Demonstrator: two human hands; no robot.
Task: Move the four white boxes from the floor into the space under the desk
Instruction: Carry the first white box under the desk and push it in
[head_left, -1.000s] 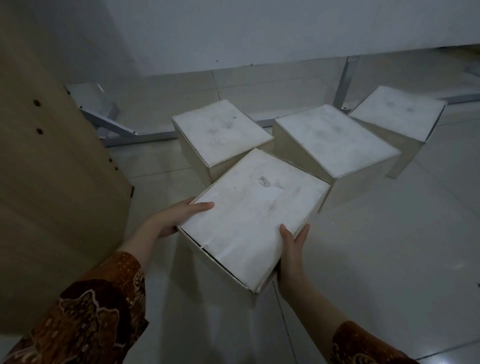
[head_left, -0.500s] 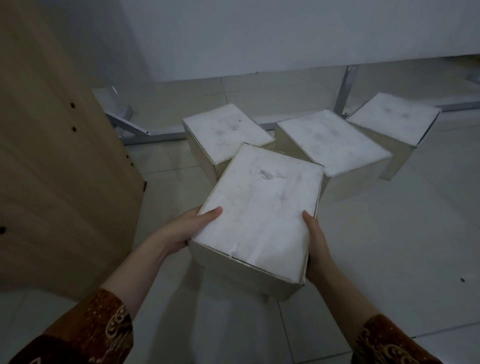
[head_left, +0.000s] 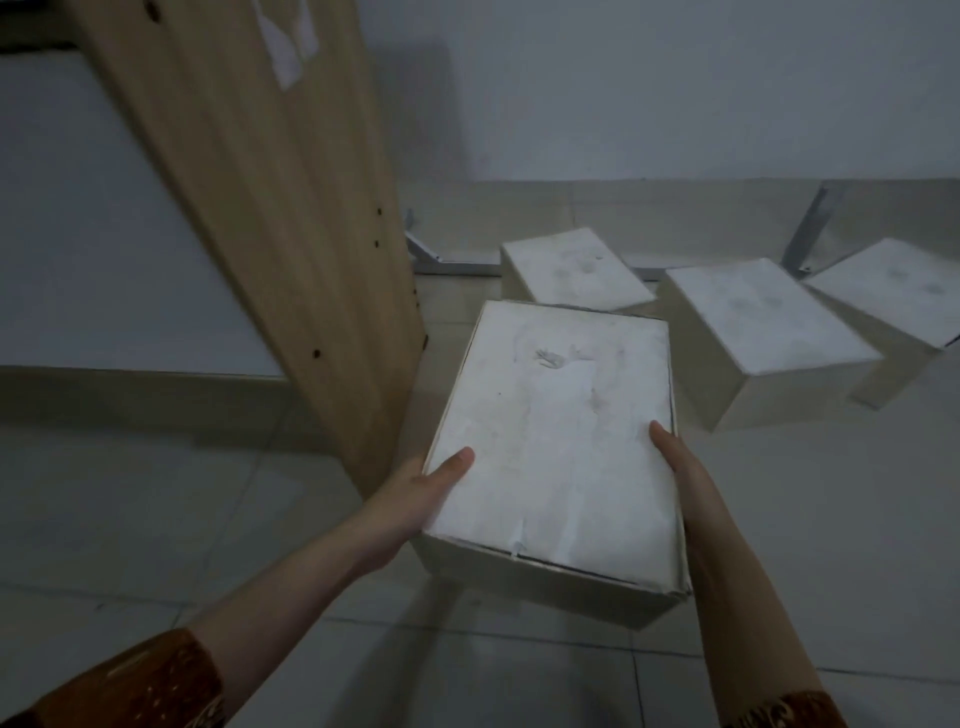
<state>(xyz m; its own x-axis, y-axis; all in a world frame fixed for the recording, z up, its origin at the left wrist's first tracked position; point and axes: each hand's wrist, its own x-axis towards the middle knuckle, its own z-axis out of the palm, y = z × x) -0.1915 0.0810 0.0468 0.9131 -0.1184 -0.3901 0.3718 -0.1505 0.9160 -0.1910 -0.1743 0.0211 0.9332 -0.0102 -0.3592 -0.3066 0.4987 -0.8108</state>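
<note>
I hold a white box off the floor between both hands. My left hand grips its left side with the thumb on top. My right hand presses its right side, thumb along the top edge. Three more white boxes sit on the tiled floor behind it: one at the centre back, one to the right and one at the far right. The wooden side panel of the desk stands just left of the held box. The space under the desk lies beyond that panel on the left.
A metal frame with slanted legs runs along the white wall behind the boxes. Pale floor tiles spread out in front of the desk opening and to my lower right.
The held box has risen and turned so its long side points away from me. My view has swung left, bringing the desk panel and the space under the desk into sight.
</note>
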